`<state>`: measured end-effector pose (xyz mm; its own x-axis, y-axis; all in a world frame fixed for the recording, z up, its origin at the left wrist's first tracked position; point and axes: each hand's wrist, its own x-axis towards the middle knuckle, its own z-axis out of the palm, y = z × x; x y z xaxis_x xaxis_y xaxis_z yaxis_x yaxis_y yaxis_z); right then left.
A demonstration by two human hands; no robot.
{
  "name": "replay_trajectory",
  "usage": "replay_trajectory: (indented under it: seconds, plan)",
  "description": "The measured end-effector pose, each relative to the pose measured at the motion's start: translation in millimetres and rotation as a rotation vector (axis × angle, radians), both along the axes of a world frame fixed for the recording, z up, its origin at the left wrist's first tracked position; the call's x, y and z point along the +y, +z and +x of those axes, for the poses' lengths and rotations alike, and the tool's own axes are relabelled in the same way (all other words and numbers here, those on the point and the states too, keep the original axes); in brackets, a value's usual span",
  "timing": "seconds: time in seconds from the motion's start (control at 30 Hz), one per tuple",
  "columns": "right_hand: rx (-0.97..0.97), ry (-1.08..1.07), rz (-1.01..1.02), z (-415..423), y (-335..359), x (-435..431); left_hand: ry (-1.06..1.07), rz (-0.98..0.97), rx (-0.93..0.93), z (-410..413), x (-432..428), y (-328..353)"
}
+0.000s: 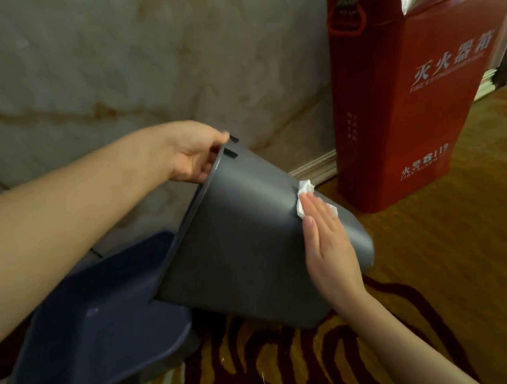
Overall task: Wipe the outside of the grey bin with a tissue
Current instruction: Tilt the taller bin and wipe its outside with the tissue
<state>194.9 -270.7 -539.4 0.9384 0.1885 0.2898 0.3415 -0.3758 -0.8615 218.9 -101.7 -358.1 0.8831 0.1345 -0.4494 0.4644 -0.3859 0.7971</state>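
The grey bin point(244, 239) lies tilted on its side above the carpet, its rim toward the left and its base toward the right. My left hand point(193, 157) grips the upper rim. Flat on the bin's outer wall near the base lies my right hand point(328, 240), pressing a crumpled white tissue point(304, 197) against the plastic. Part of the tissue sticks out past my fingertips; the rest is hidden under my palm.
A dark blue-grey lid or tray point(98, 333) lies on the patterned red and gold carpet point(294, 370) under the bin's rim. A red fire extinguisher box point(397, 91) stands at the right against the marble wall point(110, 66).
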Motion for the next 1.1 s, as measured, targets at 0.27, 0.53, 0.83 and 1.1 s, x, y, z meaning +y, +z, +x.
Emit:
replay_trajectory:
  seconds: [0.27,0.53,0.83,1.1]
  plan:
    - [-0.217,0.164,0.031,-6.7,54.2,44.0,0.178,-0.012,-0.156,1.3,-9.1,-4.4]
    - [-0.237,0.088,-0.061,10.5,22.0,42.8,0.145,-0.062,-0.323,-13.5,3.6,-32.1]
    - [0.114,-0.216,-0.123,43.5,-52.1,-16.7,0.243,0.014,-0.278,-5.7,3.9,-34.0]
    - [0.174,-0.313,-0.054,14.5,-52.4,0.3,0.288,0.037,-0.309,5.0,-4.3,-34.4]
